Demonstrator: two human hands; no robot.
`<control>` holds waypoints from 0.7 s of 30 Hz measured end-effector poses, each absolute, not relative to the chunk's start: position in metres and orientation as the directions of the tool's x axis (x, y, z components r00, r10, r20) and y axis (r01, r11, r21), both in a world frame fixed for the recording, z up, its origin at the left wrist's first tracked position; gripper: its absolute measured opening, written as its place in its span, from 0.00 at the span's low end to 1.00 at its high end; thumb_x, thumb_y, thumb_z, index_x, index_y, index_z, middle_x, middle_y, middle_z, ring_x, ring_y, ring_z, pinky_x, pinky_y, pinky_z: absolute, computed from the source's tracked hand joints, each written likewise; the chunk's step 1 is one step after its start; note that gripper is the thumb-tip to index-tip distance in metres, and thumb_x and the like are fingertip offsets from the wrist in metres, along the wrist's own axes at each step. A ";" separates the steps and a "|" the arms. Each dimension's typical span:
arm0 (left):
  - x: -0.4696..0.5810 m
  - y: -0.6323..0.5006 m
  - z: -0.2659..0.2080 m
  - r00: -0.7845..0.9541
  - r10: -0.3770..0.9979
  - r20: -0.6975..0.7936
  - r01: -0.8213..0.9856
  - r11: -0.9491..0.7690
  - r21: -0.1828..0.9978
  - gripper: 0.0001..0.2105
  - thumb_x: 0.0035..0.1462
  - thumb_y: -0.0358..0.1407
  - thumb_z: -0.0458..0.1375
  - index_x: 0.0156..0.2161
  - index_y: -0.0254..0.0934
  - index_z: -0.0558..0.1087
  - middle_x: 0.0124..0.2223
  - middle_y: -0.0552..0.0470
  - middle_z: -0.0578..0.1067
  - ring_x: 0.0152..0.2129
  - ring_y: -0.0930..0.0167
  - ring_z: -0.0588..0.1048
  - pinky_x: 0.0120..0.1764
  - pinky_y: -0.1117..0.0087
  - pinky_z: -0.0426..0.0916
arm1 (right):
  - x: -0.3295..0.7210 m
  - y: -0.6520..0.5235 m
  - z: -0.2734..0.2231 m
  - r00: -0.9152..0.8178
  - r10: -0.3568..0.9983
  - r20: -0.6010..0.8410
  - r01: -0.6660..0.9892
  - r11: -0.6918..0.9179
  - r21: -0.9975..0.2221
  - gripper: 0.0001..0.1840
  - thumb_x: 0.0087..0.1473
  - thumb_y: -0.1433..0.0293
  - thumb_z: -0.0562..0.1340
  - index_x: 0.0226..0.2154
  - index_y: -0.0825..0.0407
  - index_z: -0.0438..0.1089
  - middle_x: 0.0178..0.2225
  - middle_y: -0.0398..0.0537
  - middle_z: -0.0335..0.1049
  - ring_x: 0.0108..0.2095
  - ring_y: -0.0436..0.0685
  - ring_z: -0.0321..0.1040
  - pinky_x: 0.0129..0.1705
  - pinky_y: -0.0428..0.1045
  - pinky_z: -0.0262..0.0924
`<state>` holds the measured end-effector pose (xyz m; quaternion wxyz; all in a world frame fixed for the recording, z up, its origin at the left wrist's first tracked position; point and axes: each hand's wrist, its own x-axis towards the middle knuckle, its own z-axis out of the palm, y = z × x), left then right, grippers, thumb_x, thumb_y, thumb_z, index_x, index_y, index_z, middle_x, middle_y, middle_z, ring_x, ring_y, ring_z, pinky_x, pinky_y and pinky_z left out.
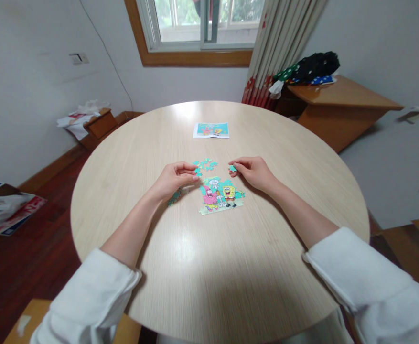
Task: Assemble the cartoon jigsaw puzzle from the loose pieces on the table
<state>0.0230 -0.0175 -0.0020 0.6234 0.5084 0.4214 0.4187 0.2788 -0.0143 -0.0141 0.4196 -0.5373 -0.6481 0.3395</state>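
Note:
A partly joined jigsaw puzzle with cartoon figures on a teal background lies flat on the table between my hands. Its upper edge is uneven. My right hand, just beyond its upper right corner, pinches a teal puzzle piece. At the upper left, my left hand has its thumb and fingers closed about another teal puzzle piece. Several loose pieces lie behind the joined part. More loose pieces are partly hidden under my left hand.
The round wooden table carries a reference picture sheet beyond the pieces. Past the table's right side stands a wooden cabinet with dark cloth on it. A curtain hangs beside the window.

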 end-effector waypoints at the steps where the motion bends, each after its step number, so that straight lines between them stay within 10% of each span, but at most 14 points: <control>1: 0.023 -0.018 -0.002 0.294 0.951 -0.100 -0.094 0.132 0.987 0.15 0.36 0.28 0.70 0.33 0.32 0.73 0.29 0.50 0.76 0.29 0.69 0.78 0.45 0.59 0.72 | 0.279 -0.014 -0.014 -0.069 0.982 0.178 0.413 0.190 -0.891 0.11 0.55 0.65 0.62 0.34 0.56 0.76 0.27 0.50 0.76 0.29 0.55 0.75 0.38 0.52 0.70; 21: 0.024 -0.020 0.000 0.301 0.949 -0.091 -0.098 0.126 0.987 0.15 0.35 0.28 0.70 0.33 0.32 0.73 0.29 0.50 0.77 0.27 0.70 0.77 0.43 0.60 0.72 | 0.279 -0.014 -0.015 -0.075 0.980 0.183 0.406 0.198 -0.892 0.12 0.54 0.63 0.63 0.33 0.55 0.76 0.27 0.49 0.76 0.28 0.55 0.75 0.37 0.51 0.70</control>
